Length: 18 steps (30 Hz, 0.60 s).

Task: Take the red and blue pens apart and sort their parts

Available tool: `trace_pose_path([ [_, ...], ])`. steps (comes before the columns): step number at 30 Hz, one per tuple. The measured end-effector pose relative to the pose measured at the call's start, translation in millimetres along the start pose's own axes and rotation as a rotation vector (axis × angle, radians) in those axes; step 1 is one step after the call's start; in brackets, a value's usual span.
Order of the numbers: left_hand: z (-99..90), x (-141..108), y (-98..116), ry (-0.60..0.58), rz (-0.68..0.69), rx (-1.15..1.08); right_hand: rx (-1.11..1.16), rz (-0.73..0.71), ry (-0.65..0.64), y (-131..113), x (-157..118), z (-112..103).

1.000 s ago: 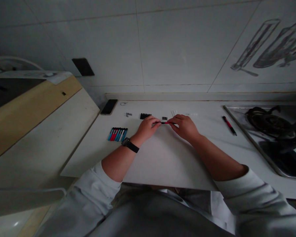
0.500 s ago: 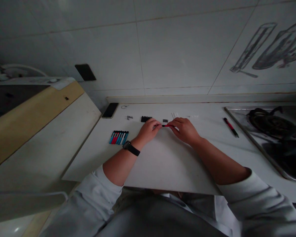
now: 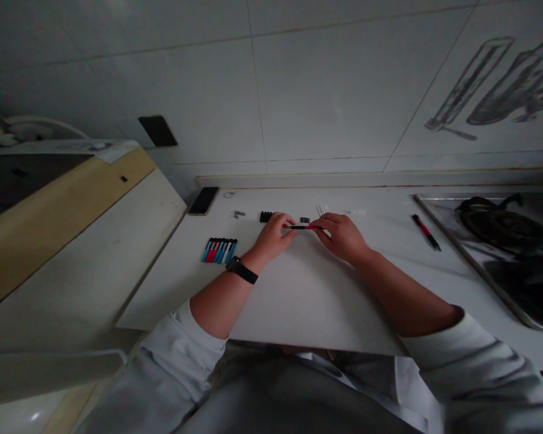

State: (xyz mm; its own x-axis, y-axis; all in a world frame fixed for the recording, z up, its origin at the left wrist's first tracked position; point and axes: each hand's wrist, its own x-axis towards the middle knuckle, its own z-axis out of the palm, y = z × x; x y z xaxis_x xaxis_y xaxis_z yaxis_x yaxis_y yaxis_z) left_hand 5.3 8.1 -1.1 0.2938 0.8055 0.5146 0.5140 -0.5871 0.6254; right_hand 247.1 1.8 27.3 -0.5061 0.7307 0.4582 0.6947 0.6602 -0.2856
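A red and black pen [image 3: 304, 227] lies level between my two hands above the white counter. My left hand [image 3: 275, 235] pinches its black end, and my right hand [image 3: 339, 234] grips the red end. Just beyond the hands are black grips [image 3: 266, 216] in a row, partly hidden by my left hand, small dark pieces [image 3: 304, 220] and thin white sticks [image 3: 321, 210]. Small metal springs [image 3: 239, 214] lie farther left. Several blue, red and white pen barrels [image 3: 219, 250] are lined up left of my left wrist.
A phone [image 3: 203, 201] lies at the counter's back left, beside a thin ring [image 3: 228, 194]. Another red and black pen [image 3: 426, 232] rests at the right, near the stove's metal edge [image 3: 461, 253]. A tiled wall stands behind.
More of the pen's black end now shows between my hands, and my left fingers have shifted and opened slightly around it. The view has moved a little.
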Motion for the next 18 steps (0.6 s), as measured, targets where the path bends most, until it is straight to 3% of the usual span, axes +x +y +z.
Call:
trace_pose_path([
  [8, -0.4, 1.1, -2.0, -0.038, -0.019, 0.031, 0.0, -0.013, -0.003, 0.1, 0.4, 1.0],
  [13, 0.3, -1.2, -2.0, 0.014, 0.008, -0.032, 0.003, 0.007, -0.003, 0.6, 0.3, -0.3],
  [18, 0.4, 1.2, -4.0, -0.03, -0.003, 0.017, 0.0, -0.004, -0.005, 0.0, 0.2, 0.0],
])
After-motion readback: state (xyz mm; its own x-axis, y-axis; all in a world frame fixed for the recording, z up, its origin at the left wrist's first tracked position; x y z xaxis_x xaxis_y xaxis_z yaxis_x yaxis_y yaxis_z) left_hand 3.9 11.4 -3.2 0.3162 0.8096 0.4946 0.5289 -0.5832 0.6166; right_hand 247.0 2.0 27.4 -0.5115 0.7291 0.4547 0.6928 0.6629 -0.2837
